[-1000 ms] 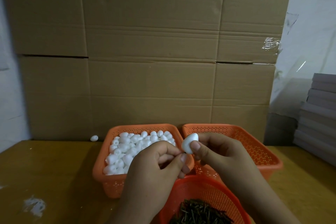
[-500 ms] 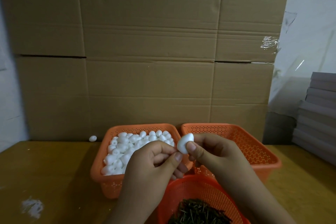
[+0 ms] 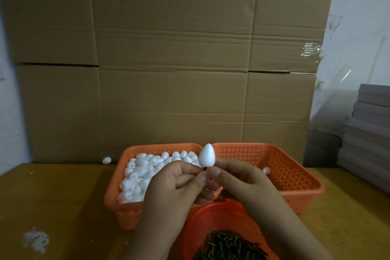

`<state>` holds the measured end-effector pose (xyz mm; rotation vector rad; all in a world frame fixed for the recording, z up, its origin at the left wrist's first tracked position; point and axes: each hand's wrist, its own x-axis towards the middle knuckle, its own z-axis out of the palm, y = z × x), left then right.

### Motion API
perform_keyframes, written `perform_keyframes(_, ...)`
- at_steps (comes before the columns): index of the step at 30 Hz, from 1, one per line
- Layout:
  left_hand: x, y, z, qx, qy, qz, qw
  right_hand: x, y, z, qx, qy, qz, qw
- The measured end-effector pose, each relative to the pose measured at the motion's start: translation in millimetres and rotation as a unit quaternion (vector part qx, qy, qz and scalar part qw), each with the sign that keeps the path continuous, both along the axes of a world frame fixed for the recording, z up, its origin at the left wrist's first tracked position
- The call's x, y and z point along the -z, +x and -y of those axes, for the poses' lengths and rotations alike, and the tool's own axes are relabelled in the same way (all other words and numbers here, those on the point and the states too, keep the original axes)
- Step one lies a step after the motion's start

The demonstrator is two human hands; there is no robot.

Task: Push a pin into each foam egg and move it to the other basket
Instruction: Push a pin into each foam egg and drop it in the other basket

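Foam egg [image 3: 206, 155] upright, pointed end up, poised above both sets of fingertips, over the seam between the two back baskets. Short dark pin [image 3: 204, 167] visible just under the egg's blunt end, running down into the pinch. Left hand [image 3: 179, 183]: thumb and forefinger curled, pinching the pin right below the egg; other fingers folded under. Right hand [image 3: 238, 179]: thumb and forefinger closed at the egg's base from the right side, thumb tip nearly touching the left thumb; cannot tell whether holding egg or pin, taken as the egg's base.

Left basket [image 3: 126, 211], orange, heaped with white foam eggs [image 3: 145, 167]. Right basket [image 3: 295, 175], orange, touching the left one; one small white piece [image 3: 266, 170] showing past the right knuckles, likely an egg. Round orange basket [image 3: 213, 217] nearest, below the hands, holding a pile of dark pins [image 3: 230, 247].

Stray egg [image 3: 106, 160] on the tabletop [image 3: 59, 196], left of the left basket, near the cardboard wall [image 3: 168, 69]. White smudge [image 3: 35, 239] at front left. Stack of grey boards [image 3: 369, 133] at right.
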<state>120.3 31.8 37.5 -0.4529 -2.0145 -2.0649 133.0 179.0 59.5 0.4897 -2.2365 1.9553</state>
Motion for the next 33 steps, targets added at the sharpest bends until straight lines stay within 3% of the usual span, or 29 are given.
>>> perform_keyframes(15, 6, -4, -3, -0.021, 0.013, -0.019, 1.0, 12, -8, 7, -0.001, -0.084, 0.025, 0.996)
perform_keyframes(23, 9, -4, -5, 0.001, 0.011, 0.011, 1.0, 12, -7, 4, 0.012, -0.103, -0.045, 0.994)
perform_keyframes(28, 9, -4, -4, 0.014, -0.022, 0.03, 0.999, 14, -13, -2, 0.023, -0.171, -0.002, 0.985)
perform_keyframes(30, 8, -5, -2, 0.006, -0.025, 0.029, 0.999, 16, -18, -10, 0.048, -0.176, 0.009, 0.983)
perform_keyframes(33, 6, -7, 3, -0.007, 0.0, 0.032, 0.999, 23, -31, -30, 0.179, -0.087, -0.013, 0.98)
